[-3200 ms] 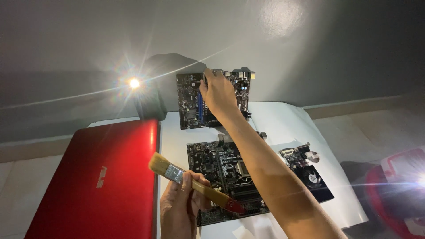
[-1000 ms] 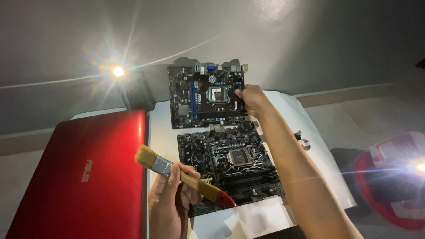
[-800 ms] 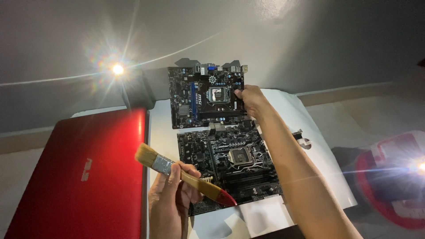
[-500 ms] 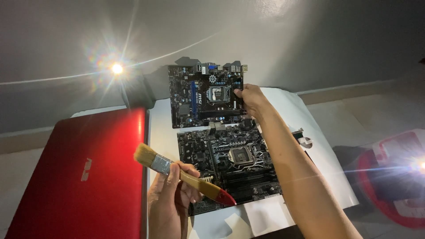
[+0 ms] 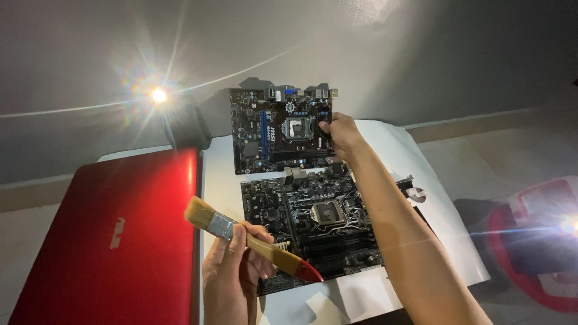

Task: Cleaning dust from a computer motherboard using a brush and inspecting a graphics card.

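Brush gripped in your left hand, right hand fingers pinching upper motherboard edge — steady it, then sweep.

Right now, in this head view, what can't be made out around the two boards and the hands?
- Near motherboard: its lower left corner is behind the left hand and brush; its right edge is behind the right forearm.
- Far motherboard: the right hand covers its right edge.
- Red laptop: cut off by the bottom edge.
- Lamp: lost in glare.
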